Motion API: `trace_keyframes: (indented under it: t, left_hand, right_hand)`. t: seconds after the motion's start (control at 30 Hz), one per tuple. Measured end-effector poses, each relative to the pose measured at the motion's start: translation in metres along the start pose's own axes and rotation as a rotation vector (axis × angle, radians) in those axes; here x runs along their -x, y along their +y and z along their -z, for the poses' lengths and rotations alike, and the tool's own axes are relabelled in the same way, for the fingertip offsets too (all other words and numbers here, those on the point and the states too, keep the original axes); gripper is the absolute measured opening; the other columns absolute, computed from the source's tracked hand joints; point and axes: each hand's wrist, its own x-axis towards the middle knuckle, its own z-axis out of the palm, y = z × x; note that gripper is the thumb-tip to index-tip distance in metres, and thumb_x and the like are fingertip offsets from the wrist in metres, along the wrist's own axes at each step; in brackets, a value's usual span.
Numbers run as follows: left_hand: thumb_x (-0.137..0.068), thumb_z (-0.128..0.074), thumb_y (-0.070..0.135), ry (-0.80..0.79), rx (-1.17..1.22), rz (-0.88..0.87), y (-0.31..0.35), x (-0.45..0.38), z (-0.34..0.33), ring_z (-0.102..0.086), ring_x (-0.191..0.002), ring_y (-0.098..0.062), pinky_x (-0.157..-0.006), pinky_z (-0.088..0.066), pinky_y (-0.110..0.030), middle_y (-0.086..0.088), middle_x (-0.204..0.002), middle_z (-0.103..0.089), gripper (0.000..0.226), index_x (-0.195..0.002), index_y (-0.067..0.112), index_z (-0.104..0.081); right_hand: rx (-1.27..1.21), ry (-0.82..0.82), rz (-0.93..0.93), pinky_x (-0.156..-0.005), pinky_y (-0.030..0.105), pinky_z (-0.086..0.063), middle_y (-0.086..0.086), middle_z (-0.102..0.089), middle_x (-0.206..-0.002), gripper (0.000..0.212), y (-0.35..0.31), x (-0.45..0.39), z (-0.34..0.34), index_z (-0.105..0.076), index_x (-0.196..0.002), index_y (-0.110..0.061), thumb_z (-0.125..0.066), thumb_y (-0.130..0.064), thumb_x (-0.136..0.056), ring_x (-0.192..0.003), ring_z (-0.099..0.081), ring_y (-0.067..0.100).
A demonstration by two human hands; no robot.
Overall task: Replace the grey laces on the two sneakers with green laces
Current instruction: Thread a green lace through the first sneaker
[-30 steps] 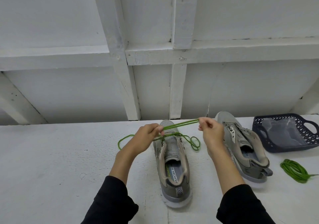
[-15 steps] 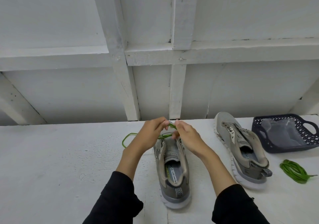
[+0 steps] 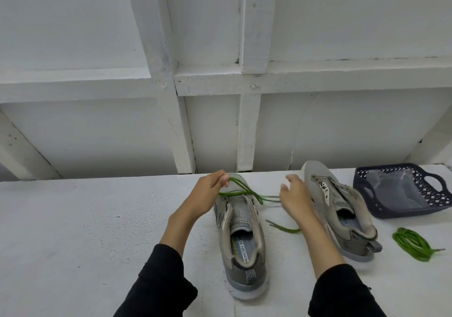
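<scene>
On the desk [image 3: 73, 231], both sneakers had grey laces out; left hand [image 3: 208, 192] pinched the green lace [image 3: 247, 191] at the near sneaker's [image 3: 241, 243] toe, right hand [image 3: 294, 194] spread empty, far sneaker [image 3: 342, 209] unlaced, spare lace [image 3: 413, 243] coiled beside it.

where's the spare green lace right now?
In the head view the coiled spare lace lies on the table at far right, just right of the right sneaker's heel and in front of the dark basket.
</scene>
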Motion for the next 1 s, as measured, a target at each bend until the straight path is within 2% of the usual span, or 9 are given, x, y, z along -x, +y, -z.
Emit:
trace_keyframes:
  t: [0.1,0.17,0.23,0.47,0.6,0.67,0.77,0.9,1.0]
  left_hand:
    - [-0.103,-0.04,0.034,-0.023,-0.03,-0.059,0.015,-0.004,-0.01,-0.032,-0.053,-0.002,-0.052,-0.028,-0.015,0.01,-0.059,-0.039,0.033,-0.074,0.019,-0.049]
    - [-0.103,-0.041,0.031,-0.015,-0.021,-0.085,0.019,-0.009,-0.013,-0.033,-0.053,-0.003,-0.053,-0.027,-0.017,0.01,-0.058,-0.04,0.033,-0.072,0.023,-0.048]
    - [-0.103,-0.041,0.031,-0.022,-0.007,-0.096,0.02,-0.012,-0.013,-0.034,-0.056,-0.004,-0.054,-0.027,-0.019,0.008,-0.062,-0.043,0.033,-0.072,0.026,-0.049]
    - [-0.104,-0.036,0.032,-0.043,0.066,0.013,-0.002,-0.008,-0.009,-0.042,-0.069,-0.005,-0.063,-0.032,-0.019,0.006,-0.076,-0.05,0.03,-0.082,0.024,-0.054]
    - [-0.104,-0.039,0.028,0.06,0.115,0.037,-0.015,-0.007,-0.011,-0.04,-0.068,-0.002,-0.062,-0.031,-0.016,0.013,-0.071,-0.047,0.031,-0.078,0.02,-0.053]
    - [-0.103,-0.041,0.027,0.061,0.12,0.018,-0.011,-0.008,-0.014,-0.039,-0.068,-0.003,-0.062,-0.03,-0.017,0.013,-0.07,-0.048,0.031,-0.075,0.022,-0.053]
    - [-0.102,-0.044,0.027,0.018,0.094,-0.032,0.003,-0.012,-0.02,-0.038,-0.065,-0.004,-0.059,-0.029,-0.016,0.005,-0.072,-0.049,0.03,-0.074,0.024,-0.053]
    - [-0.102,-0.046,0.027,0.006,0.073,-0.085,0.017,-0.017,-0.021,-0.038,-0.06,-0.001,-0.058,-0.029,-0.016,0.008,-0.067,-0.048,0.03,-0.073,0.024,-0.054]
    - [-0.102,-0.044,0.031,-0.017,0.089,-0.09,0.013,-0.017,-0.018,-0.039,-0.064,-0.005,-0.059,-0.029,-0.02,0.004,-0.069,-0.048,0.029,-0.076,0.024,-0.055]
  right_hand:
    - [-0.214,-0.158,0.197,-0.103,0.03,-0.034,0.002,-0.051,-0.135,0.037,-0.031,0.016,-0.013,-0.042,-0.139,-0.015,-0.033,-0.023,-0.104,-0.127,-0.044,0.018]
    - [-0.342,-0.318,0.202,-0.083,0.028,-0.041,-0.005,-0.064,-0.101,0.034,-0.045,0.025,-0.016,-0.058,-0.116,-0.021,-0.029,-0.036,-0.104,-0.099,-0.056,0.013]
    - [-0.39,-0.349,0.236,-0.067,0.026,-0.039,-0.008,-0.053,-0.068,0.039,-0.047,0.028,-0.013,-0.063,-0.087,-0.017,-0.034,-0.037,-0.103,-0.072,-0.051,0.012]
    - [-0.982,0.078,0.03,-0.056,0.023,-0.031,-0.002,-0.039,-0.069,0.031,-0.034,0.006,0.021,-0.05,-0.076,-0.012,-0.039,-0.024,-0.103,-0.055,-0.031,0.007]
    - [-0.332,0.143,-0.029,-0.065,0.037,-0.042,0.012,-0.054,-0.072,0.034,-0.01,-0.007,0.029,-0.058,-0.079,-0.005,-0.039,-0.023,-0.101,-0.069,-0.052,0.026]
    - [0.063,0.078,-0.034,-0.085,0.043,-0.046,0.016,-0.064,-0.104,0.027,-0.005,-0.006,0.02,-0.062,-0.105,-0.003,-0.039,-0.013,-0.097,-0.098,-0.058,0.034]
    - [-0.039,-0.043,0.149,-0.102,0.034,-0.035,0.009,-0.051,-0.136,0.036,-0.021,0.004,0.002,-0.046,-0.136,-0.011,-0.037,-0.015,-0.101,-0.126,-0.045,0.025]
    - [-0.288,-0.297,0.208,-0.073,0.025,-0.04,-0.004,-0.062,-0.09,0.036,-0.046,0.016,-0.014,-0.058,-0.11,-0.019,-0.028,-0.038,-0.103,-0.087,-0.055,0.011]
    - [-0.4,-0.292,0.232,-0.062,0.028,-0.035,-0.005,-0.041,-0.059,0.039,-0.044,0.014,-0.011,-0.055,-0.074,-0.017,-0.038,-0.039,-0.101,-0.058,-0.039,0.013]
